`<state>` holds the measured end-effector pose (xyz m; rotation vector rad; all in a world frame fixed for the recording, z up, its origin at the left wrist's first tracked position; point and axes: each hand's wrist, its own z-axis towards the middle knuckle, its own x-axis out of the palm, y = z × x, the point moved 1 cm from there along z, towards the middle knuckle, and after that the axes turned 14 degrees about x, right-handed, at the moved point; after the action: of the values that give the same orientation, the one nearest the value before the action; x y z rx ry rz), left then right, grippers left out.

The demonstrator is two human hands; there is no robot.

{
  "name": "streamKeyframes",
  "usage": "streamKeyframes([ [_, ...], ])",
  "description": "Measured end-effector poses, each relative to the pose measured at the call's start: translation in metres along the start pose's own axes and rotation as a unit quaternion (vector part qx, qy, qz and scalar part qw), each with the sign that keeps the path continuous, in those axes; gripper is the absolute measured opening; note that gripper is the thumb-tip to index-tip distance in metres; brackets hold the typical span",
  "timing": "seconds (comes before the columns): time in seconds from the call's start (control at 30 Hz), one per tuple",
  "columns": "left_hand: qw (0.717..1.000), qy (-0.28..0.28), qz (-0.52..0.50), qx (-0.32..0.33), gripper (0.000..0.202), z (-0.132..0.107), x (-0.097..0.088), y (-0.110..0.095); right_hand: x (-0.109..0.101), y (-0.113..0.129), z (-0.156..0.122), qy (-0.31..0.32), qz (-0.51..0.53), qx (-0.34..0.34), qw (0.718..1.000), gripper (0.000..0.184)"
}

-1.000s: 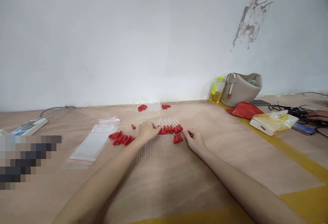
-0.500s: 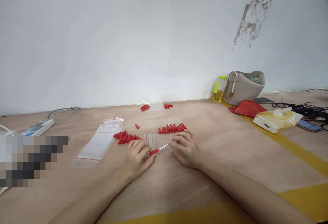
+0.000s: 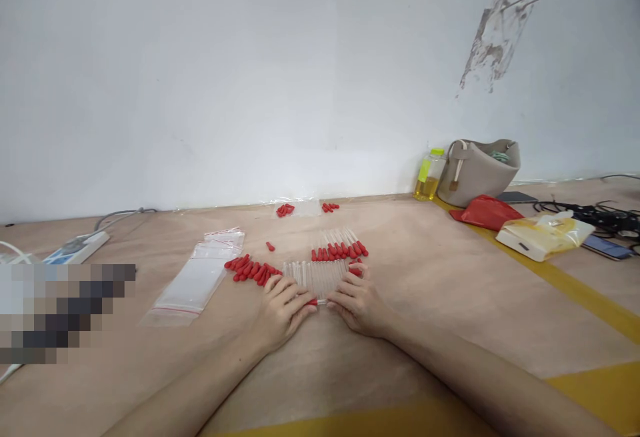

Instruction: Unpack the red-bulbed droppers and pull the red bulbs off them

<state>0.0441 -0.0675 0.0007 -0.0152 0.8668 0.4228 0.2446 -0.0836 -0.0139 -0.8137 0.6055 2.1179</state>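
Observation:
My left hand [image 3: 284,307] is closed on the red rubber bulb [image 3: 313,301] of a glass dropper. My right hand [image 3: 357,301] pinches the clear tube [image 3: 322,301] of that same dropper, which lies level between both hands. Just beyond them is a row of clear glass tubes [image 3: 315,279], side by side. Several red bulbs [image 3: 253,269] are heaped left of the row. Behind it lie droppers with red bulbs [image 3: 340,250] fitted, their tips pointing away. Another red bulb [image 3: 355,267] shows by my right fingers, partly hidden.
Clear zip bags [image 3: 193,283] lie to the left, near a power strip [image 3: 80,248]. A lone red bulb [image 3: 271,246] sits behind the heap. At right are a bottle [image 3: 427,177], a grey bag [image 3: 477,173], a red pouch [image 3: 485,213], a yellow-white packet [image 3: 543,235] and a phone [image 3: 607,247].
The dropper has gone from slanted to level and come closer to me. My left hand has shifted right and nearer, narrowing the gap between my hands.

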Motion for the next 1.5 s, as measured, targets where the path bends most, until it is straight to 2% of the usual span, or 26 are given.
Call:
streamKeyframes([
  [0.33,1.0,0.026,0.014,0.009,0.017,-0.004,-0.004,-0.005,-0.004,0.0,-0.005,0.024,0.011,-0.022,0.999,0.016],
  [0.53,1.0,0.019,0.008,0.018,0.014,-0.012,-0.004,-0.002,-0.009,-0.004,-0.009,0.023,0.022,-0.018,0.999,0.016],
  [0.6,1.0,-0.003,-0.005,-0.008,0.012,-0.018,-0.008,0.003,-0.015,-0.013,-0.01,0.004,0.03,0.01,0.999,0.017],
  [0.77,0.993,-0.089,-0.025,-0.072,0.019,-0.022,-0.018,0.017,-0.023,-0.042,-0.006,-0.053,0.056,0.135,0.988,0.017],
  [0.93,0.983,-0.081,-0.011,-0.167,0.029,-0.004,-0.014,0.024,-0.017,-0.058,-0.004,-0.062,0.086,0.231,0.967,0.02],
  [1.07,0.985,-0.067,-0.026,-0.159,0.03,0.014,-0.009,0.027,-0.017,-0.063,-0.004,-0.058,0.106,0.268,0.956,0.024],
  [1.2,0.984,-0.091,-0.029,-0.152,0.027,0.025,-0.005,0.027,-0.019,-0.064,-0.004,-0.066,0.096,0.28,0.953,0.023],
  [1.27,0.984,-0.084,-0.023,-0.154,0.027,0.025,-0.003,0.028,-0.02,-0.062,-0.004,-0.079,0.077,0.277,0.955,0.02],
  [1.37,0.985,-0.054,0.004,-0.164,0.024,0.018,-0.005,0.035,-0.021,-0.054,-0.003,-0.11,0.038,0.237,0.964,0.016],
  [1.5,0.974,-0.011,0.039,-0.223,0.021,0.002,-0.02,0.056,-0.017,-0.039,0.001,-0.132,-0.002,0.164,0.978,0.014],
])
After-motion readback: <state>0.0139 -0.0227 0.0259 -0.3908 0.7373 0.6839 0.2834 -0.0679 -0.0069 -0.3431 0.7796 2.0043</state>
